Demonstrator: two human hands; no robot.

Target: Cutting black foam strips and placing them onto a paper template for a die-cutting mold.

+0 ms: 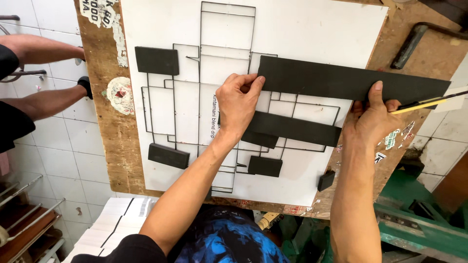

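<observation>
1. Judging by its thin, flat look, the foam strip [341,80] should be light and bendy, best held near both ends.
2. It is long, matte black, lying across the white die board [312,29].
3. Left hand [238,104] fingertips pinch its left end.
4. Right hand [373,119] grips the right part, also holding a yellow knife [424,103].

We reach both bare arms forward; our left hand [237,104] curls its fingers inward, our right hand [373,122] pinches, thumb raised.
</observation>
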